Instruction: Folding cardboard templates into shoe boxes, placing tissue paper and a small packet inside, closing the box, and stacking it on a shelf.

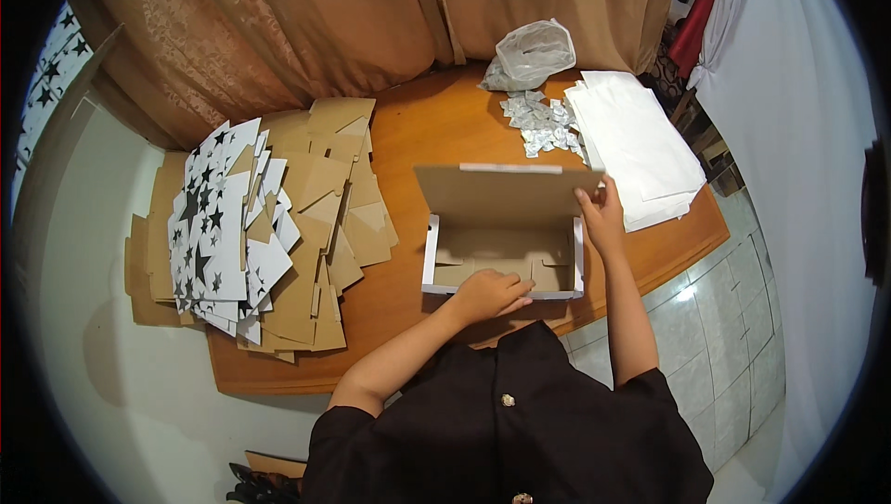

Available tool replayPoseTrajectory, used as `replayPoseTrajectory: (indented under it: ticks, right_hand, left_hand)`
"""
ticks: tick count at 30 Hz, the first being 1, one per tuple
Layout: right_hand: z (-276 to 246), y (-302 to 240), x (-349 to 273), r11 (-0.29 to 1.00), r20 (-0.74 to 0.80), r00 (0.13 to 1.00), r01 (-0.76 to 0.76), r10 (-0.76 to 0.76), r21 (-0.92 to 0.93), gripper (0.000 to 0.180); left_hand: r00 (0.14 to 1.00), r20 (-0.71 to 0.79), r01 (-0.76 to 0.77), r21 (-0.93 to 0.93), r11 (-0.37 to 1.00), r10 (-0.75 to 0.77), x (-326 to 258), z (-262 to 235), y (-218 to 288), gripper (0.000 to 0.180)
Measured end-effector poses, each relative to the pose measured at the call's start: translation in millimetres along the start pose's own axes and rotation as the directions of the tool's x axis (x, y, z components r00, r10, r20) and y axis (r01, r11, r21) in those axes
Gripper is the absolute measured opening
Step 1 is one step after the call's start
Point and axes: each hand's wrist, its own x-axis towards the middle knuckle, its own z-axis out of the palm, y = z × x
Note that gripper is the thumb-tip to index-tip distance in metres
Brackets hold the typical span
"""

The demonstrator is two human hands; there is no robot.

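Observation:
A cardboard box (501, 242), white outside and brown inside, stands in front of me with its lid (506, 196) raised at the back. Its brown floor shows, with small slots and folds near the walls. My right hand (603, 216) pinches the lid's right corner, thumb on the inner face and fingers at the edge. At the front wall, my left hand (492, 295) is closed over the rim, fingertips on the inner side and thumb apparently outside. Part of the front wall is hidden behind this hand.
To the left lie piled flat cardboard blanks (320, 193), some white with black stars (209, 226). White paper sheets (640, 147) are stacked at the right. Beyond the box are small silvery packets (548, 123) and a translucent plastic bag (534, 54). The wooden table (418, 123) has a curved edge.

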Motion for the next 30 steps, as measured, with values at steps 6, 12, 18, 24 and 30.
replayPoseTrajectory:
  ticks: [6, 12, 18, 24, 30]
  right_hand:
    - [7, 18, -17, 0.916, 0.022, 0.999, 0.054, -0.050, -0.397, 0.068]
    - [7, -18, -45, 0.769, 0.036, 0.951, 0.271, -0.309, -0.579, 0.055]
    - [2, -25, -23, 0.837, 0.199, 0.962, 0.261, -0.186, -0.481, 0.048]
    - [3, 1, -34, 0.896, 0.244, 0.970, 0.109, -0.001, -0.431, 0.048]
    - [15, 35, -43, 0.906, 0.126, 0.966, -0.256, 0.226, 0.338, 0.049]
  left_hand:
    - [0.909, -0.378, 0.147, -0.102, 0.984, -0.175, -26, -36, -23, 0.031]
    - [0.988, 0.090, 0.139, -0.113, 0.984, -0.129, -17, -44, -59, 0.040]
    - [0.766, 0.635, 0.050, 0.097, 0.994, -0.101, -4, 22, -87, 0.054]
    - [0.596, 0.791, 0.116, 0.084, 0.990, -0.137, 13, 17, -84, 0.055]
    - [0.837, 0.544, -0.049, -0.049, 0.998, 0.067, 49, 47, -66, 0.046]
